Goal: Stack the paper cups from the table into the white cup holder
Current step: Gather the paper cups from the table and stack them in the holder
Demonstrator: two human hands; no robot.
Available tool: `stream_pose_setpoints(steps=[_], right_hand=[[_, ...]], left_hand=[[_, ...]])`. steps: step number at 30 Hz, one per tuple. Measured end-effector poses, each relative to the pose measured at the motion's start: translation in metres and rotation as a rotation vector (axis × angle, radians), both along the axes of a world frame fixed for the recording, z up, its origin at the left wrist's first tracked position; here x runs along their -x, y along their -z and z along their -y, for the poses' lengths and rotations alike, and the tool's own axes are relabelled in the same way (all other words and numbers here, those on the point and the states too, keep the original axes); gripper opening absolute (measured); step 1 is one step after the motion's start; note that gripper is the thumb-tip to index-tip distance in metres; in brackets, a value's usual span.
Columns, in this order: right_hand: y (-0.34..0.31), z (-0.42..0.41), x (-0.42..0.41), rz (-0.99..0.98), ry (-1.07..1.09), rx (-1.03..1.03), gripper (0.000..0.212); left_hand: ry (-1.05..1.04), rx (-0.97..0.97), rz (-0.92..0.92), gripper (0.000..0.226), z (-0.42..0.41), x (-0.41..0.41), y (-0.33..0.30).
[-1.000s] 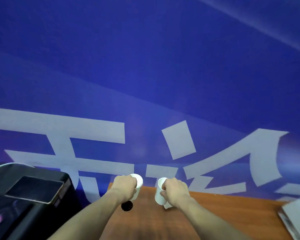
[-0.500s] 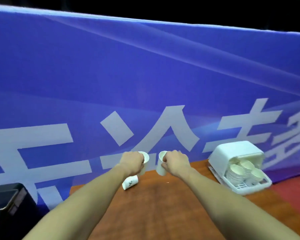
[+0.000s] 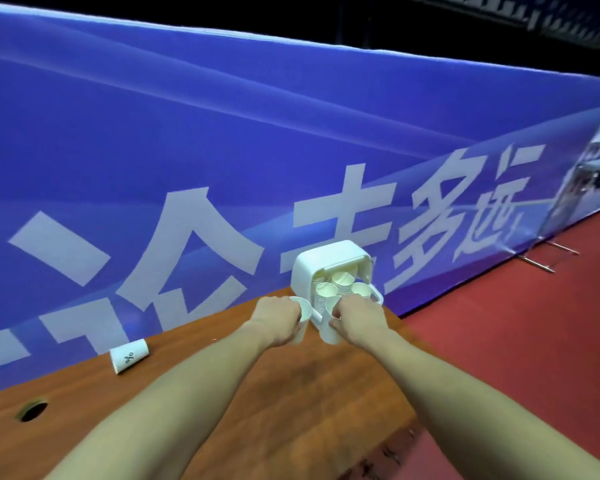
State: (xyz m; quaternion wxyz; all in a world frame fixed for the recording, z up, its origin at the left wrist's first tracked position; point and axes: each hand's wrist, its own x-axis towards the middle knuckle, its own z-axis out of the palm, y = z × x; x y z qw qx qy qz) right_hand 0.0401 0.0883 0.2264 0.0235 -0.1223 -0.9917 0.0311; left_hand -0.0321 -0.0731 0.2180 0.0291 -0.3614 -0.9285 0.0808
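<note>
Both arms outstretched, left hand [image 3: 277, 319] and right hand [image 3: 358, 315] seemingly curled.

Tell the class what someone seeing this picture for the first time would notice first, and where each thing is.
Two bare arms reach forward over the wooden table: the left hand and the right hand each grip a white paper cup right in front of the white cup holder, which stands at the table's far edge with stacks of cups inside. Behind runs a big blue banner with white characters. One lone cup lies on its side, far left.

Cups [image 3: 336, 285] seemingly inside holder [image 3: 326, 259]
</note>
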Motion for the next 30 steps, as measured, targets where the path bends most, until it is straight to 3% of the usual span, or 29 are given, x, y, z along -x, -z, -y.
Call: stream_pose_setpoints(steps=[4, 13, 22, 30], right_hand=[[0.002, -0.048, -0.018, -0.006, 0.052, 0.025, 0.018], [0.025, -0.140, -0.008, 0.039, 0.127, 0.019, 0.020], [0.027, -0.232, 0.088, 0.117, 0.095, -0.057, 0.013], [0.051, -0.247, 0.167, 0.164, -0.036, -0.045, 0.014]], left_hand=[[0.062, -0.014, 0.016, 0.024, -0.053, -0.012, -0.003], [0.172, 0.054, 0.059, 0.023, -0.158, 0.017, 0.015], [0.133, -0.090, 0.121, 0.016, -0.254, 0.105, 0.035], [-0.024, -0.050, 0.181, 0.021, -0.249, 0.166, 0.070]])
